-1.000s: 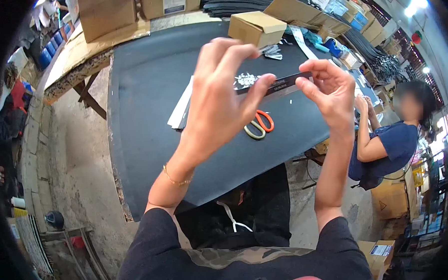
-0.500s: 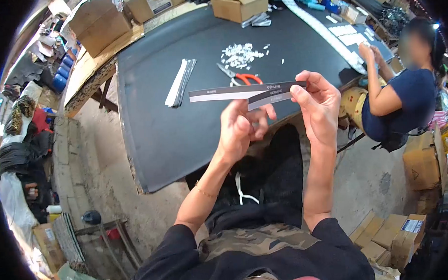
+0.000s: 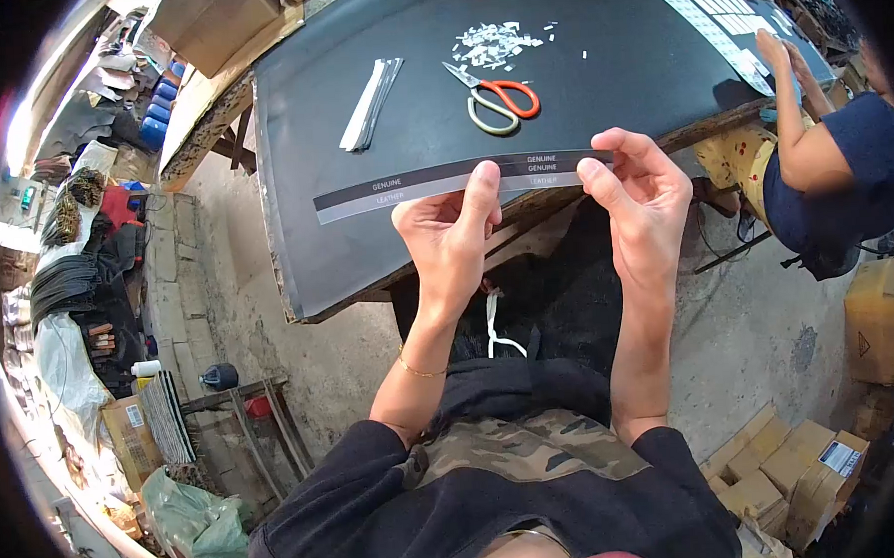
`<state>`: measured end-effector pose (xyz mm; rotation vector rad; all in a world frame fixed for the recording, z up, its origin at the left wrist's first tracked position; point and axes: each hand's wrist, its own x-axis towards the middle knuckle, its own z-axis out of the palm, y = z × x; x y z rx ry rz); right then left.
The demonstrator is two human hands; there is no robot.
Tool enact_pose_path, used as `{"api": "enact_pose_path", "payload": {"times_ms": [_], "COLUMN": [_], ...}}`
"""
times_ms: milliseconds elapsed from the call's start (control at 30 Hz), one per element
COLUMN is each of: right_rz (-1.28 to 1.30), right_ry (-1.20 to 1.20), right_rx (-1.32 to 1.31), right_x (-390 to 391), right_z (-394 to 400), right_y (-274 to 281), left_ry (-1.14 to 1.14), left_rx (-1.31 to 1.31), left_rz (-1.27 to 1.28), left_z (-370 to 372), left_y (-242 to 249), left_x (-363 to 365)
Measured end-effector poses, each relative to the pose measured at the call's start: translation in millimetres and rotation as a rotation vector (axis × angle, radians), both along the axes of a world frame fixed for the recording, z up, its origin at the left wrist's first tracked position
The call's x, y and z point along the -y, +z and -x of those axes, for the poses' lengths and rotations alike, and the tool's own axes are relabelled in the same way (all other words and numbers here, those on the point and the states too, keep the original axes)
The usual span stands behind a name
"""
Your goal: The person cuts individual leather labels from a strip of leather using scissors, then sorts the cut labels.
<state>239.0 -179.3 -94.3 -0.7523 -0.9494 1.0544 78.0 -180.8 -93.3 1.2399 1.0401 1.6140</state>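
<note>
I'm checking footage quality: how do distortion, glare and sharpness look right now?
Head view: rounded fisheye image with dark corners; head view: white glare along the upper-left edge; head view: held strips show readable lettering, scissors fairly sharp.

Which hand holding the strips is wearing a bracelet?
The left hand: a thin gold-coloured bracelet circles its wrist, while the right hand has a bare wrist.
</note>
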Motion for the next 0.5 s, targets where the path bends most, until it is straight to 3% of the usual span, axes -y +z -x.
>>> {"api": "enact_pose_path", "payload": {"times_ms": [267,367,433,500], "right_rz": [0.033,0.041,0.062,0.059], "right_ry": [0.034,0.025,0.041,0.046], "right_rx": [-0.022,-0.063,-0.038,-0.023], "right_x": [1,1,1,1], "right_z": [14,19,20,24], "right_y": [-9,-10,-13,-13], "left_ry": [0.059,0.002,-0.181,-0.255], "left_rx": [0.068,0.110,0.320,0.197], "left_rz": [-0.004,0.034,-0.017,0.012], "left_z": [6,9,5,5], "left_y": [-3,-10,-15,-21], "left_x": [6,8,9,9]}}
